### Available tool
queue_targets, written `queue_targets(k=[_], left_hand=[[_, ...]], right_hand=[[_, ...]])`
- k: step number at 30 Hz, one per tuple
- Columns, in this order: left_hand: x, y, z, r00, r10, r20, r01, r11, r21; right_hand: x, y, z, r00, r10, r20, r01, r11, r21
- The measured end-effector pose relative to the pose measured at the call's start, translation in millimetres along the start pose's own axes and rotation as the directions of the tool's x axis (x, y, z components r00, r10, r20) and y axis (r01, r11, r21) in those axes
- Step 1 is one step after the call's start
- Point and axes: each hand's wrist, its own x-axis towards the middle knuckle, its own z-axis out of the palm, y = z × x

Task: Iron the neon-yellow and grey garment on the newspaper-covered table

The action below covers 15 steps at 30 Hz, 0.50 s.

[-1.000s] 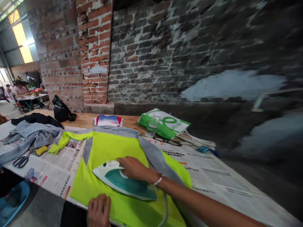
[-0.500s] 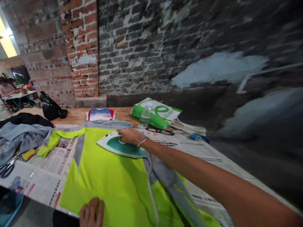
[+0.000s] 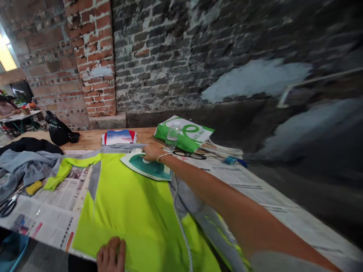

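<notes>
A bright yellow-green shirt with grey panels lies spread over newspaper. My right hand is closed around the handle of a teal and white steam iron, whose soleplate rests on the shirt's far part, near the grey collar edge. The iron's pale braided cord trails toward me across the fabric. At the near hem, my left hand rests on the shirt, its fingers laid on the cloth and holding nothing that I can see; the thumb is hidden.
Behind the iron stand a water bottle, black glasses and a green-white bag. A folded shirt and black bag sit farther back. At left are grey clothes, a yellow sponge and scissors.
My right hand has slid the iron a short way farther from me over the shirt, toward the collar. My left hand stays at the hem.
</notes>
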Motion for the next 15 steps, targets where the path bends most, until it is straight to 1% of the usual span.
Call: queue_targets(k=[5, 8, 11, 13, 15], left_hand=[[0, 2, 3.7, 0.999, -0.045, -0.005, 0.045, 0.998, -0.037], [6, 6, -0.1, 0.999, -0.049, -0.023, 0.049, 0.998, -0.038], [11, 7, -4.8, 0.999, -0.035, -0.005, 0.035, 0.999, -0.021], [13, 7, -5.7, 0.999, -0.039, -0.006, 0.039, 0.999, -0.014], [12, 7, -4.5, 0.999, -0.044, -0.024, 0.044, 0.999, -0.02]], right_hand=[[-57, -36, 5, 0.989, -0.142, 0.039, 0.142, 0.99, 0.002], [-98, -64, 7, 0.972, -0.226, 0.059, 0.226, 0.974, 0.006], [-135, -88, 9, 0.949, -0.302, 0.085, 0.303, 0.953, 0.006], [-153, -100, 11, 0.936, -0.339, 0.098, 0.34, 0.94, 0.004], [-162, -107, 14, 0.938, -0.334, 0.089, 0.337, 0.942, -0.014]])
